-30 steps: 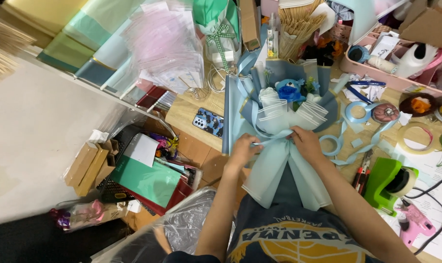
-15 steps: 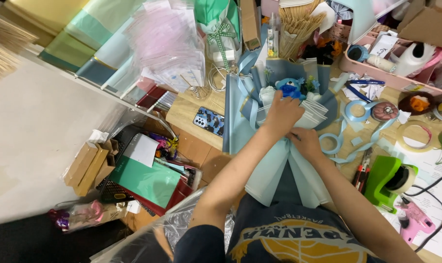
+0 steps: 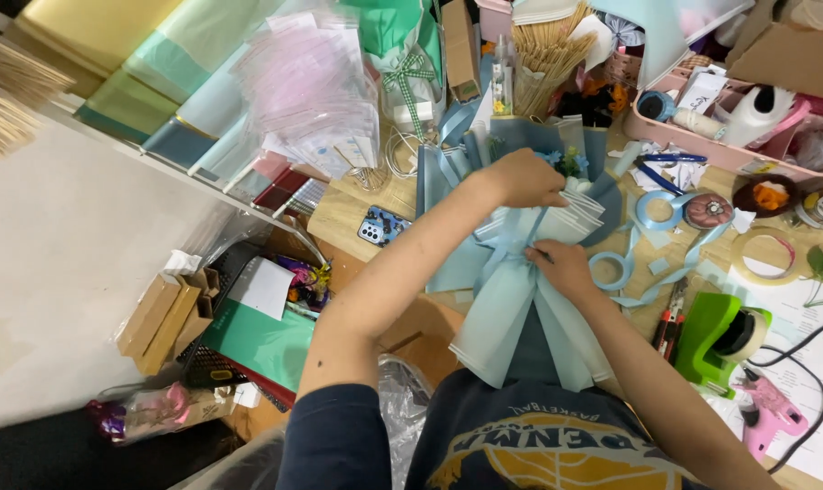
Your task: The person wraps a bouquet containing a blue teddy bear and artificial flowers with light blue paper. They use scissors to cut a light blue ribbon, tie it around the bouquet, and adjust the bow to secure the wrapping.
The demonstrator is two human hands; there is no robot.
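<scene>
Florist's workbench: wrapping paper, ribbon.

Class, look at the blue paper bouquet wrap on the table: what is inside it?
Inside the bouquet wrap, small blue flowers show at the top. The left hand covers part of them; the stems are hidden by paper where the right hand grips.

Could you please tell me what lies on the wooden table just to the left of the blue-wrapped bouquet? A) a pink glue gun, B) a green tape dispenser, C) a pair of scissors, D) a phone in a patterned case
D: a phone in a patterned case lies flat on the wooden table left of the blue-wrapped bouquet; the green tape dispenser and pink glue gun lie to its right.
</scene>
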